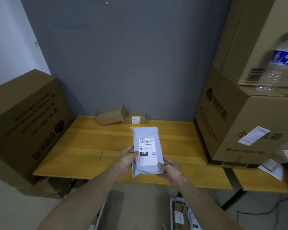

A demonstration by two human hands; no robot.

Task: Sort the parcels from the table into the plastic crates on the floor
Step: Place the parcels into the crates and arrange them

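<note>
Parcel held label-up: pale grey plastic mailer bag (pixel 145 132) with white shipping label (pixel 147 151), raised just above the yellow wooden surface (pixel 83 146), near its front edge. The left hand (pixel 126 157) grips the bag's left edge with the thumb laid on the label. The right hand (pixel 171 170) grips the lower right corner, fingers curled under.

The two-hand hold keeps the floppy bag flat and the label facing the person, likely so the printed code, 231, can be read before picking a crate.

Two more parcels wait at the back of the surface against the grey wall: a small plain cardboard box (pixel 111 114), tilted, touching a small labelled cardboard box (pixel 135 118).

On the floor below the front edge, a white plastic crate (pixel 172 211) holds some packets. What looks like a second pale crate (pixel 103 211) sits left of it, contents not visible.

Big brown cartons flank the surface, left carton (pixel 23 122) and right carton (pixel 239 122). A clear water bottle (pixel 279 62) stands on the right one.

Sorting looks partway done; the bag needs lowering into the matching crate.
</note>
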